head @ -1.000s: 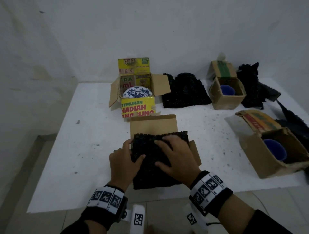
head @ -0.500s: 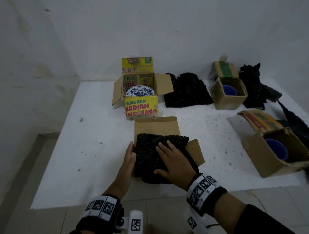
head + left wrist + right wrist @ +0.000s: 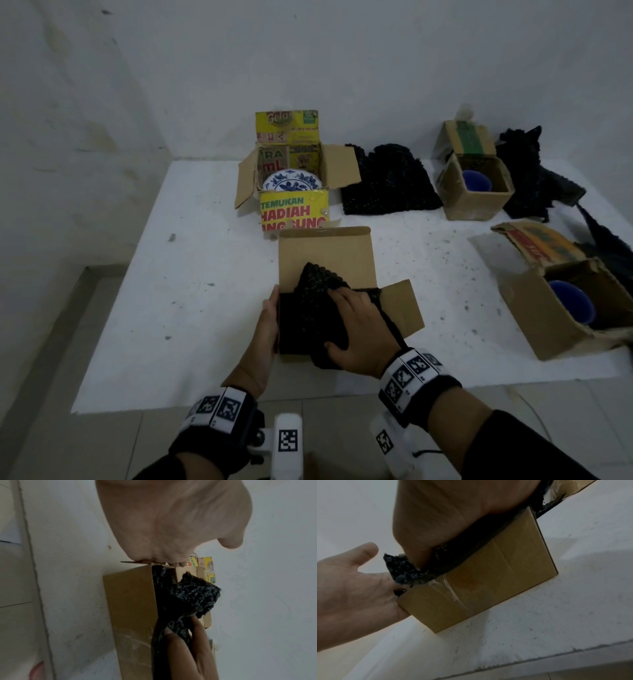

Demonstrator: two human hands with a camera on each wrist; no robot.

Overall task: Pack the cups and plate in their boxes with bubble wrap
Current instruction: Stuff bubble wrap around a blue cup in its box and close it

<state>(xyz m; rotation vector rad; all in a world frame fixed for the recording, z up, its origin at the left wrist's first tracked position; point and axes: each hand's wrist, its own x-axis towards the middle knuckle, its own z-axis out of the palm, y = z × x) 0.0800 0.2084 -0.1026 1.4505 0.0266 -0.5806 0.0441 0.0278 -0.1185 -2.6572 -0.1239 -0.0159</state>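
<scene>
A brown box [image 3: 325, 253] stands open near the table's front edge with black bubble wrap [image 3: 308, 308] stuffed in it. What lies under the wrap is hidden. My left hand [image 3: 269, 325] lies flat against the box's left side, fingers straight. My right hand [image 3: 359, 325] sits on top of the wrap and grips it, thumb hooked round its near edge; one corner of the wrap sticks up at the far left. In the right wrist view the wrap [image 3: 402, 572] pokes out beside my palm above the box [image 3: 479, 588]. A blue-patterned plate [image 3: 293, 181] sits in a yellow box [image 3: 294, 214].
Two brown boxes [image 3: 476, 205] [image 3: 534, 308] on the right each hold a blue cup [image 3: 476, 181] [image 3: 570, 305]. Piles of black bubble wrap [image 3: 387, 181] [image 3: 534, 178] lie along the back. The white table [image 3: 171, 308] is bare on the left.
My left hand slid off the top of the wrap to the box's left side. My right hand bunched the flat wrap down into the box, and its far corner rose.
</scene>
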